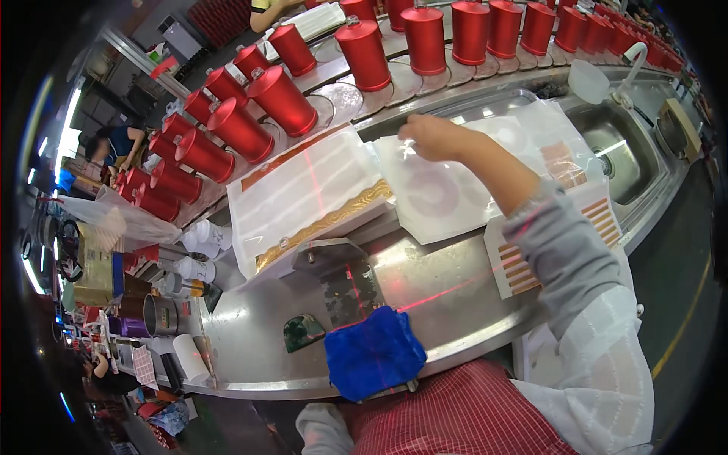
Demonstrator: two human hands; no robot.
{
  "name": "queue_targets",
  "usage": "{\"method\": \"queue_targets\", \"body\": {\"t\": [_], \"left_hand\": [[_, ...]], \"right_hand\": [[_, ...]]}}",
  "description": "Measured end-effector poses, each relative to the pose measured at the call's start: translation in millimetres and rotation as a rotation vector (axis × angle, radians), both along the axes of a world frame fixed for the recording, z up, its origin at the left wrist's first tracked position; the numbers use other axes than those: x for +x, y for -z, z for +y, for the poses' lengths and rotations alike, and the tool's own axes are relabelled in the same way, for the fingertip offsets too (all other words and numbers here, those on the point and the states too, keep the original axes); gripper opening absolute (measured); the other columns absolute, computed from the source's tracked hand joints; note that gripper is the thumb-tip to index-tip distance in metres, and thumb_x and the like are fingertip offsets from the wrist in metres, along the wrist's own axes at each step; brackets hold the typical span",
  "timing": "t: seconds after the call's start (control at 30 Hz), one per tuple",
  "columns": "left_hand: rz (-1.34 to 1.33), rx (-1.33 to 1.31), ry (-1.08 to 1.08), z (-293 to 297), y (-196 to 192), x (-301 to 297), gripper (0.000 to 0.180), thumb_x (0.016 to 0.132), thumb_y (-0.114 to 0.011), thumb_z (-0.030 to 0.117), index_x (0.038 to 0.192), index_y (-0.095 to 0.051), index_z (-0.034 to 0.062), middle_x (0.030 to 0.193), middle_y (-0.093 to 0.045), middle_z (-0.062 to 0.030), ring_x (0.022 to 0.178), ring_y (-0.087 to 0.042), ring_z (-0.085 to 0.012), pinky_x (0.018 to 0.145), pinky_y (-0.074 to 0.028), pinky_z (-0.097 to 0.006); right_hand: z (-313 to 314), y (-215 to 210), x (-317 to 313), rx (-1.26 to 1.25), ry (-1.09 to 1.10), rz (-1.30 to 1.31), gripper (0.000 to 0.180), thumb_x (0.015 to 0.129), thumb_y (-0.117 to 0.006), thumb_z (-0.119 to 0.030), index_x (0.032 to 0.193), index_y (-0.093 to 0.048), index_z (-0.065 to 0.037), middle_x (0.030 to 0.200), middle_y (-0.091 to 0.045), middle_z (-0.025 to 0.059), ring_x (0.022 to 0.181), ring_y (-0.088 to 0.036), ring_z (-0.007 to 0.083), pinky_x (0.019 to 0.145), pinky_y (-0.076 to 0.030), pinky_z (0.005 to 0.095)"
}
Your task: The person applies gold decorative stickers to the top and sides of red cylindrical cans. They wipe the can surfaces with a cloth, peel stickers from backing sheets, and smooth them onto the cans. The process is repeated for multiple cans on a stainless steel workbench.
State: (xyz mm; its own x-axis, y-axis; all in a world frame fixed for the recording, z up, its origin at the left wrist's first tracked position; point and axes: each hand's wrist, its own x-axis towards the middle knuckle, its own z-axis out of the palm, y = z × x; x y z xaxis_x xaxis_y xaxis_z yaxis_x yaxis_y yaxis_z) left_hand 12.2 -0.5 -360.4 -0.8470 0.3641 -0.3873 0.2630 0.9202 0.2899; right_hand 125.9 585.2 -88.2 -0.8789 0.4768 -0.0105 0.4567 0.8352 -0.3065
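Apparently the right hand (pixel 432 138) is working at the pale sheets (pixel 464 182), its curled fingers over their upper left part; whether they pinch a sheet or merely touch it, I cannot tell. Those sheets lie on the steel counter (pixel 254 330), just right of a white sheet (pixel 296 182) with a wavy gold strip and left of the sink (pixel 631 155). The left hand is out of view. Thin, floppy sheets like these probably handle best one at a time, taken by the edge and lifted slowly, so that nothing creases or drags its neighbour. Fingers are better off the faint printed rings, and the blue cloth (pixel 375 353), well apart from the sheets, is best left there.
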Motion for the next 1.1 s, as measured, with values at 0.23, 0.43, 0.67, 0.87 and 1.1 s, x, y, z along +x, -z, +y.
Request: {"method": "queue_targets", "body": {"t": [0.23, 0.43, 0.67, 0.87, 1.1], "left_hand": [[0.002, -0.027, -0.083, -38, -10, 14, 0.022, 0.093, -0.056, 0.021, 0.099, -0.068, 0.0031, 0.097, -0.069, -0.0167, 0.083, -0.066, -0.0291, 0.074, -0.052, -0.041], [-0.012, -0.048, -0.134, -62, -17, 24, 0.022, 0.093, -0.056, 0.021, 0.099, -0.068, 0.0034, 0.098, -0.069, -0.0168, 0.084, -0.066, -0.0294, 0.075, -0.053, -0.041], [-0.017, -0.068, -0.154, -75, -23, 28, 0.023, 0.093, -0.056, 0.022, 0.099, -0.068, 0.0036, 0.098, -0.069, -0.017, 0.085, -0.066, -0.0297, 0.076, -0.053, -0.042], [-0.026, -0.087, -0.166, -82, -26, 24, 0.023, 0.093, -0.056, 0.022, 0.099, -0.068, 0.0038, 0.099, -0.069, -0.0171, 0.086, -0.066, -0.03, 0.076, -0.053, -0.042], [-0.034, -0.106, -0.162, -90, -29, 19, 0.023, 0.093, -0.055, 0.022, 0.1, -0.068, 0.0041, 0.1, -0.069, -0.0172, 0.087, -0.066, -0.0303, 0.077, -0.053, -0.042]], "right_hand": [[15, 12, -41, 0.059, 0.136, -0.19, 0.04, 0.087, -0.056, -0.014, 0.126, -0.061, -0.021, 0.133, -0.051, 0.0112, 0.129, -0.043, 0.0353, 0.1, -0.042, 0.0547], [22, 18, -41, 0.028, 0.032, -0.174, 0.042, 0.086, -0.057, -0.012, 0.127, -0.061, -0.022, 0.124, -0.056, 0.0118, 0.119, -0.052, 0.0332, 0.095, -0.046, 0.0498], [27, 35, -47, 0.099, 0.112, -0.055, 0.031, 0.087, -0.056, -0.013, 0.116, -0.068, -0.017, 0.12, -0.059, 0.0111, 0.117, -0.053, 0.034, 0.095, -0.046, 0.05], [35, 36, -44, 0.089, 0.019, 0.017, 0.031, 0.083, -0.057, -0.01, 0.111, -0.069, -0.013, 0.108, -0.066, 0.0134, 0.104, -0.062, 0.0338, 0.086, -0.051, 0.0462], [27, 13, -29, -0.007, -0.03, 0.087, 0.018, 0.08, -0.058, -0.003, 0.096, -0.065, -0.005, 0.096, -0.066, 0.0141, 0.098, -0.06, 0.0325, 0.082, -0.049, 0.0408]]}}
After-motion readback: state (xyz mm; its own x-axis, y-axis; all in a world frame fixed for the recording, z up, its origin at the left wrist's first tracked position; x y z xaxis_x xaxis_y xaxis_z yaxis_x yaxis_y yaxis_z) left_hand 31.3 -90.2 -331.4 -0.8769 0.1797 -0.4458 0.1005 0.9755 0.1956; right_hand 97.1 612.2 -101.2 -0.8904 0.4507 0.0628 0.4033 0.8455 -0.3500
